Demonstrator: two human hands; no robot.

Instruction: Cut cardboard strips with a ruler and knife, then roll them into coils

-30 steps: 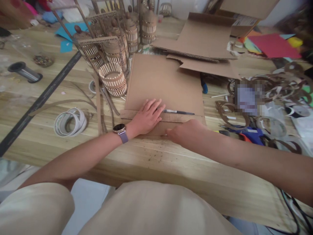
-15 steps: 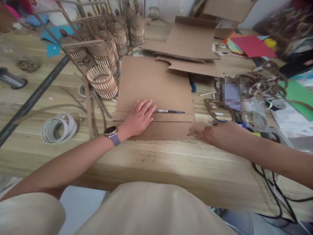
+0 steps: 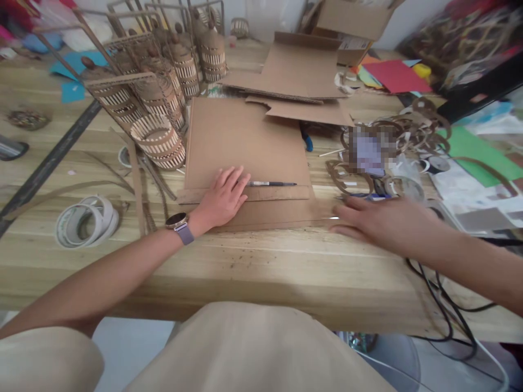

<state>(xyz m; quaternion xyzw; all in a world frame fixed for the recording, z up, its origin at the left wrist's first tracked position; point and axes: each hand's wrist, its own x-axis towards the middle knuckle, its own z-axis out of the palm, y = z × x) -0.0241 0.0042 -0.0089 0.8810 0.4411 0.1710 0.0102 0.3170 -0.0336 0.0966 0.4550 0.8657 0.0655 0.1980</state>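
Note:
My left hand (image 3: pixel 223 198) lies flat with fingers spread, pressing a narrow cardboard strip (image 3: pixel 281 193) on a large brown cardboard sheet (image 3: pixel 245 139). A dark pen (image 3: pixel 273 184) lies along the strip, its rear end by my left fingertips. A thin drawn line runs near the sheet's front edge. Just right of the sheet, my right hand (image 3: pixel 365 218) hovers low, slightly blurred, with fingers curled toward the thumb. A small pale sliver (image 3: pixel 333 218) shows at its fingertips; what it is, I cannot make out. Behind the right hand lies a blue tool (image 3: pixel 365 196), partly hidden.
Several small bamboo-slat lanterns (image 3: pixel 157 139) stand at the left back. Tape rolls (image 3: pixel 85 220) and cardboard strips (image 3: pixel 139 182) lie left. Folded cardboard (image 3: pixel 302 65) is behind the sheet. Curled brown rings (image 3: pixel 408 125), green paper (image 3: pixel 474 155) and black cables (image 3: pixel 445 310) are right.
My right hand has drawn away from the sheet's front right corner, and a pale sliver now shows at its fingertips. My left hand stays on the strip. The view has shifted slightly.

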